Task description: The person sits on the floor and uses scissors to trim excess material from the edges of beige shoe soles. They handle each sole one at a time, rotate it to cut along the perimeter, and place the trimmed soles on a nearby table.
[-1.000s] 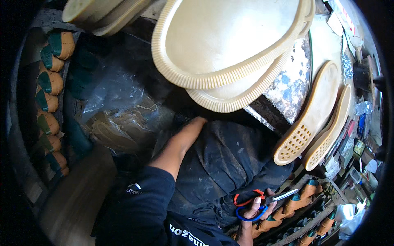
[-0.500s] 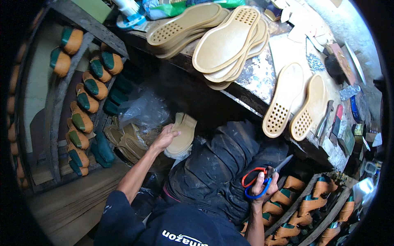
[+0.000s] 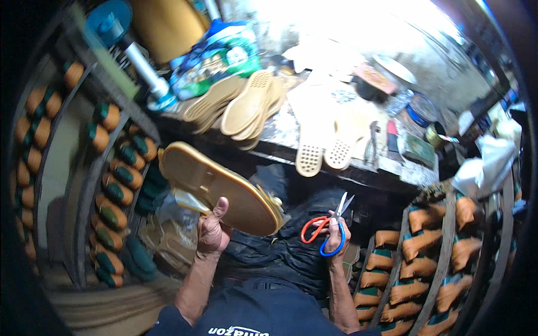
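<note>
My left hand (image 3: 214, 231) grips a tan shoe sole (image 3: 221, 187) by its near edge, thumb on top. The sole is tilted above my lap, its textured face and raised rim showing, and a pale flap sticks out near my fingers. Around the handles of a pair of scissors (image 3: 338, 213), one red and one blue, my right hand (image 3: 337, 232) is closed. Their blades point up and stand slightly apart, clear of the sole.
A bench (image 3: 280, 151) ahead carries stacked tan soles (image 3: 249, 106), two single soles (image 3: 310, 151) and hand tools. Racks of orange shoe lasts (image 3: 115, 196) flank me left and right. A pile of tan pieces and clear plastic (image 3: 174, 218) lies low at left.
My left hand has come up from beside the low pile and holds the sole out over my lap. The scissors have turned more upright and their blades have parted. My view has shifted.
</note>
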Motion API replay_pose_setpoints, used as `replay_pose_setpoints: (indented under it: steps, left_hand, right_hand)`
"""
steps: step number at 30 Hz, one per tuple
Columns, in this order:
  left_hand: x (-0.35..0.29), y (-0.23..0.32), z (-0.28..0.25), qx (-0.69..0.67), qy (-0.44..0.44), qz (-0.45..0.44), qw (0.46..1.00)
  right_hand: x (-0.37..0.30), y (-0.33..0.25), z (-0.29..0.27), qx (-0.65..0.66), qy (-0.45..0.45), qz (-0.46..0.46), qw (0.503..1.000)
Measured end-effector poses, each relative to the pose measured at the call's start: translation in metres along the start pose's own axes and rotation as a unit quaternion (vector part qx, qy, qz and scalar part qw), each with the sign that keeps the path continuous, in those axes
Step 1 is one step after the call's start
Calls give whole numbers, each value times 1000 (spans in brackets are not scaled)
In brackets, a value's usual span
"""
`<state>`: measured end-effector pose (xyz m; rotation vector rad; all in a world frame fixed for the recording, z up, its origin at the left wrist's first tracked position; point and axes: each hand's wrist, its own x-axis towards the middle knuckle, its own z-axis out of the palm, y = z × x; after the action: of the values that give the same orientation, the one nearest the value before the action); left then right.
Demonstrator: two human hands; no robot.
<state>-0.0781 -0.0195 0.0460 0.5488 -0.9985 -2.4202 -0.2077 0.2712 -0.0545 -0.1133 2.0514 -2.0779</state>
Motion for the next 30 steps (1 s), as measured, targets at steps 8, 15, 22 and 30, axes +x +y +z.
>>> replay_pose_setpoints:
  steps: [8, 15, 22, 30]
  left_hand:
    - [29, -38, -7, -41, -11, -83, 996]
    - [28, -58, 4, -58, -27, -82, 995]
    - [27, -66, -49, -50, 91, -54, 993]
    - [29, -66, -65, -74, 89, -107, 987]
  right_hand:
    - [-61, -37, 26, 388, -113, 171, 899]
    - [-68, -21, 54, 225, -160, 252, 927]
    - [-28, -20, 51, 144, -180, 263, 937]
    - [-9, -23, 63, 175, -136, 309, 925]
